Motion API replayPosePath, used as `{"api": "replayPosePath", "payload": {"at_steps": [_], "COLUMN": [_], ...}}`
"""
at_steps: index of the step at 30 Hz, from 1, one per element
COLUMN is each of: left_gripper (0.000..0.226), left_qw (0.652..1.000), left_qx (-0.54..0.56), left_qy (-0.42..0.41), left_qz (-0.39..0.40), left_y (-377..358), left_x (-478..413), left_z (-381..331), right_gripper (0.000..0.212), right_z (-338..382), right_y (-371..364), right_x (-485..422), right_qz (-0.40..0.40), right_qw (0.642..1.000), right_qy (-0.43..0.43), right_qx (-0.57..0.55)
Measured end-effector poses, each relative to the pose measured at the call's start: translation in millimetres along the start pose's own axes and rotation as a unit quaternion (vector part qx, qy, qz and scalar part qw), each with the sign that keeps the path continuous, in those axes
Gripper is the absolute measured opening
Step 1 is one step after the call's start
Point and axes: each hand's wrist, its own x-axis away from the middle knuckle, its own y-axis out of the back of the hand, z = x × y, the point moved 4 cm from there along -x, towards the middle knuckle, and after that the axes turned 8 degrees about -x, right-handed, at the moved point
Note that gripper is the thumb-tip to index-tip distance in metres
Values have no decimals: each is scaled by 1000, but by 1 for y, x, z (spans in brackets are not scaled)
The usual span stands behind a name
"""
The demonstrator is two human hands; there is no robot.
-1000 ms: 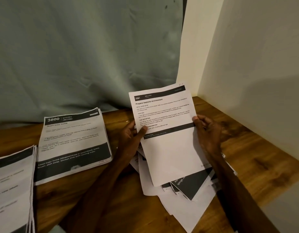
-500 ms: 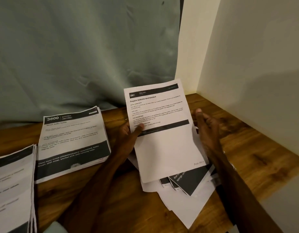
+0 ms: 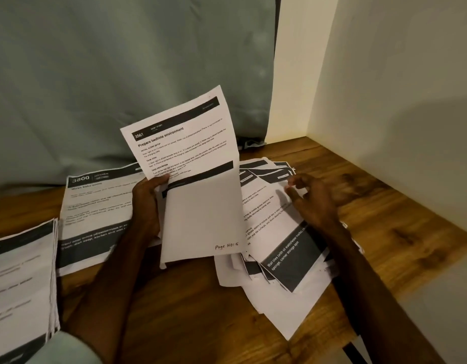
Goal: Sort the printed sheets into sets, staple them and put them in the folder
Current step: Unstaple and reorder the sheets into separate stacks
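**Between the hands, sheet 3561 held clear of the desk**

Beyond both hands a grey-green curtain (image 3: 122, 74) meets a pale wall (image 3: 397, 101), and the curtain's hem hides the back edge of the wooden table (image 3: 179, 319). Far to the left of the left hand (image 3: 145, 206), a stack of sheets (image 3: 22, 285) runs off the frame, its print too blurred to read. Just left of that hand, and partly covered by it, lies a second stack (image 3: 96, 206) headed "3800 | KITCHEN". Its title starts "Wash baby" and the rest is smeared. Its dark foot band reads "Used baby bottle (disassembled or" and is then covered.

Under the right hand (image 3: 315, 206) sprawls a loose pile (image 3: 282, 248) of overlapping sheets, each mostly hidden by its neighbours. One dark band there shows "Wall tiles (with oil stains/water marks)" and "sponge, corner storage spot".

The left hand grips the held sheet (image 3: 200, 219) at its left edge, thumb on the printed face and fingers hidden behind the paper. That sheet is off the table and bent across its dark band, so the top half leans back. It reads "3561" and "Prepare bedtime environment", with "Page No: 5" handwritten at the bottom right. The small print is legible only in scraps.

The right hand is blurred, its fingers loosely spread and holding nothing. Whether the tips touch the pile cannot be told.
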Motion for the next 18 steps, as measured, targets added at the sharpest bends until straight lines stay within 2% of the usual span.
{"api": "replayPosePath", "payload": {"at_steps": [4,6,12,18], "left_gripper": [45,48,32,36], "left_qw": [1000,1000,998,998], "left_qx": [22,21,55,55], "left_qy": [9,9,14,12], "left_qz": [3,-3,15,17], "left_y": [3,3,0,0], "left_x": [-1,0,3,0], "left_z": [0,-2,-4,-3], "right_gripper": [84,97,109,100], "right_z": [0,-1,-4,-5], "right_y": [-10,-13,-15,-18], "right_x": [6,8,5,5], "right_qz": [96,124,136,144], "right_qw": [991,980,972,981], "right_qy": [-36,-38,-44,-63], "right_qx": [89,151,187,110]}}
